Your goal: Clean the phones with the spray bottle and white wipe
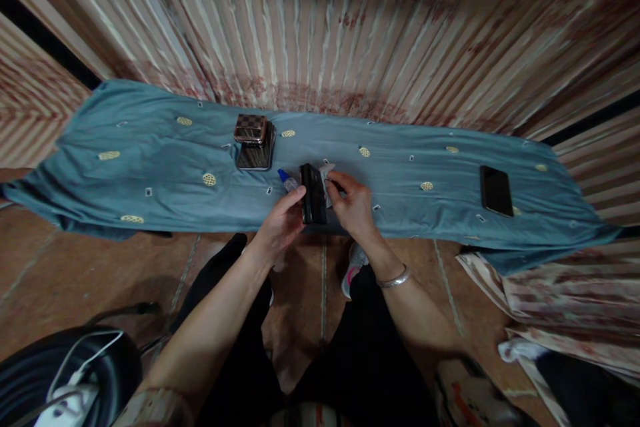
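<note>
I've got L hand (280,223) clamped on flat black rectangular slab (315,195) over teal patterned cloth (400,197), long axis approx. vert. in view; R hand (354,203) just right, fingertips pinching crumpled whitish sheet (327,171).

Extends L forearm (215,317) fwd & inward from lower L, R forearm (417,303) likewise from lower R, roughly mirrored. Has L hand (280,223) closed in a hold, w/ thumb (293,200) on top, fingers mostly hidden. Holds R hand (354,203) close by, not touching, back up, w/ thumb & index tips pinched tog. Spreads legs (367,347) below.
</note>
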The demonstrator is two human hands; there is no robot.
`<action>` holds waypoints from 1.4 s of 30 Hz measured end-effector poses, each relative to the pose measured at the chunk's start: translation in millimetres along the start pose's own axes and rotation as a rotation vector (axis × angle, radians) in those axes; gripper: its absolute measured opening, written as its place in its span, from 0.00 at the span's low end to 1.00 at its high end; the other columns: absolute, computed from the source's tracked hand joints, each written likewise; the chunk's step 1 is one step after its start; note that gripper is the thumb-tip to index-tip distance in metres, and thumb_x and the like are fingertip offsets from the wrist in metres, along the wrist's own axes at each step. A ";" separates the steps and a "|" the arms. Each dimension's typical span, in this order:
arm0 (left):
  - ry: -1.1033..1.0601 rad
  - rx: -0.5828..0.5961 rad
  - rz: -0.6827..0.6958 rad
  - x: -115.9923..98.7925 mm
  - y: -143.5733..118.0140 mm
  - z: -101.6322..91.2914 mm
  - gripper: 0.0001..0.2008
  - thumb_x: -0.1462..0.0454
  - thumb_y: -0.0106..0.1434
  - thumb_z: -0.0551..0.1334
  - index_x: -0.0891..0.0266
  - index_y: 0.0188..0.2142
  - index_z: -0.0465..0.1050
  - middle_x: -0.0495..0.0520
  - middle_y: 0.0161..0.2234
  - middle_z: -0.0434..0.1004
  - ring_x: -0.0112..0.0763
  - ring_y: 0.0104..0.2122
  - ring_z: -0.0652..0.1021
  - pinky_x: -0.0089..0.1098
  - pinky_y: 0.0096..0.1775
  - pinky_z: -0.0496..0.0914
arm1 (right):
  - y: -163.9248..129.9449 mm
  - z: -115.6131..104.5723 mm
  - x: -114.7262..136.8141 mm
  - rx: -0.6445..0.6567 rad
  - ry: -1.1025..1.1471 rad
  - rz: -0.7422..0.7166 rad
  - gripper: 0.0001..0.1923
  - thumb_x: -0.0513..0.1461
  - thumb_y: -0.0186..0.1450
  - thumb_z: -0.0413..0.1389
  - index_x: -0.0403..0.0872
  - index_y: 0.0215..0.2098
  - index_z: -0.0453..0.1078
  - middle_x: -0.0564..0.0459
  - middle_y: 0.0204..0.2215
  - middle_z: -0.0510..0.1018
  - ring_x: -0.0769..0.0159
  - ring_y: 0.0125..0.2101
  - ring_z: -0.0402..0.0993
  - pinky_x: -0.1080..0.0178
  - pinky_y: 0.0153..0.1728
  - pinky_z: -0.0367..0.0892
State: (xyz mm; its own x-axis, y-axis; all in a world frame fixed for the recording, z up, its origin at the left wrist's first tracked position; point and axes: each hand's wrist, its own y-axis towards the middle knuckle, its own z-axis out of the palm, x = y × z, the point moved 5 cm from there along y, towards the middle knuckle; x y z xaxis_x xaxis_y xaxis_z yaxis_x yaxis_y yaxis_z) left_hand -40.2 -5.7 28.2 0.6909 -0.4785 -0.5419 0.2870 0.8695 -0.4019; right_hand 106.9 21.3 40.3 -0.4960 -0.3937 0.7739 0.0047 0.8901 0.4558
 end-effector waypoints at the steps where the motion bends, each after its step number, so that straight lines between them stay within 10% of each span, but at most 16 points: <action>1: -0.007 -0.003 0.004 -1.2 0.0 -0.3 0.06 0.66 0.65 0.66 0.65 0.35 0.83 0.56 0.33 0.88 0.45 0.46 0.87 0.38 0.52 0.79 | -0.8 0.7 2.0 -0.003 0.004 -0.011 0.12 0.40 0.69 0.57 0.51 0.46 0.83 0.49 0.47 0.88 0.56 0.48 0.84 0.53 0.55 0.77; 14: -0.008 0.018 -0.039 11.1 2.0 -0.7 0.06 0.66 0.63 0.69 0.65 0.39 0.85 0.56 0.37 0.89 0.45 0.47 0.87 0.39 0.53 0.78 | 1.6 -6.6 18.3 -0.058 0.072 -0.069 0.12 0.40 0.70 0.58 0.54 0.46 0.84 0.52 0.48 0.88 0.59 0.51 0.84 0.54 0.57 0.77; 23: 0.011 0.014 -0.058 18.6 5.3 0.0 0.05 0.63 0.63 0.69 0.64 0.34 0.84 0.56 0.34 0.88 0.44 0.46 0.86 0.37 0.50 0.78 | 7.0 -6.6 -2.1 -0.088 0.355 0.179 0.12 0.47 0.64 0.64 0.51 0.42 0.85 0.53 0.38 0.89 0.58 0.39 0.86 0.57 0.42 0.81; 42: -0.070 -0.071 0.067 -1.3 11.8 -10.1 0.02 0.65 0.63 0.69 0.62 0.34 0.80 0.46 0.28 0.84 0.24 0.25 0.80 0.24 0.30 0.72 | -15.1 -6.6 57.1 0.132 0.104 -0.219 0.13 0.39 0.73 0.58 0.56 0.51 0.83 0.52 0.52 0.87 0.60 0.54 0.83 0.55 0.60 0.76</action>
State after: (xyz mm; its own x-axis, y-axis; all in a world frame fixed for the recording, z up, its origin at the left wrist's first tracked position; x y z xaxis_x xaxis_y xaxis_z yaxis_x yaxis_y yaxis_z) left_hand -44.4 3.9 16.7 0.7525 -0.4079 -0.5171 0.1926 0.8871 -0.4195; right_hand 84.3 -16.1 80.5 -0.3808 -0.5953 0.7075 -0.2098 0.8009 0.5609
